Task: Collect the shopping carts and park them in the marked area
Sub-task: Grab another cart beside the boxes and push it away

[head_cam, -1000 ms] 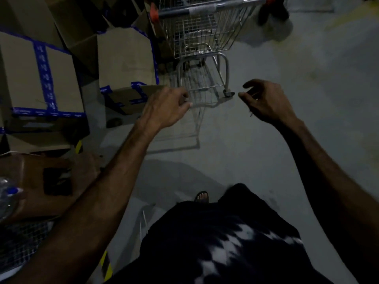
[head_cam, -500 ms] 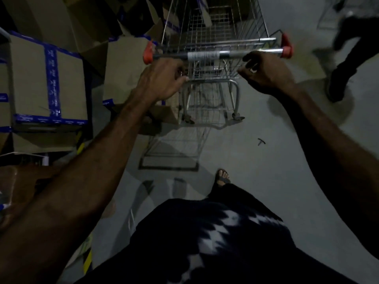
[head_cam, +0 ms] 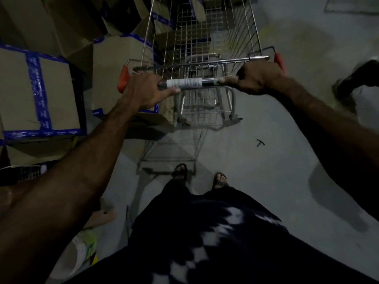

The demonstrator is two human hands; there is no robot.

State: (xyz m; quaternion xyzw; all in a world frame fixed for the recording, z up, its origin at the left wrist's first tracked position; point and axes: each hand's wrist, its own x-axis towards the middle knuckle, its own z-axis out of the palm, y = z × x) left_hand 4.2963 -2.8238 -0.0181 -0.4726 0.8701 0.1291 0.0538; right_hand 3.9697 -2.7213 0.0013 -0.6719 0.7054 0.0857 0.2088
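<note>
A wire shopping cart [head_cam: 201, 37] stands straight ahead of me on the grey floor, its basket pointing away. Its handle bar [head_cam: 188, 83] is dark with a white label and orange end caps. My left hand [head_cam: 143, 90] grips the bar near the left cap, thumb under the bar. My right hand [head_cam: 258, 77] grips the bar near the right cap, fingers curled over it. The cart's rear wheels and lower frame show below the handle.
Stacked cardboard boxes with blue tape [head_cam: 39, 95] crowd the left side, close against the cart. Another person's dark shoe [head_cam: 356, 78] is at the right edge. A small dark scrap [head_cam: 260, 142] lies on the floor. My sandalled feet [head_cam: 180, 172] stand just behind the cart.
Both hands reached forward from open air to the cart handle and closed round it. The cart now sits nearer and lower in view.
</note>
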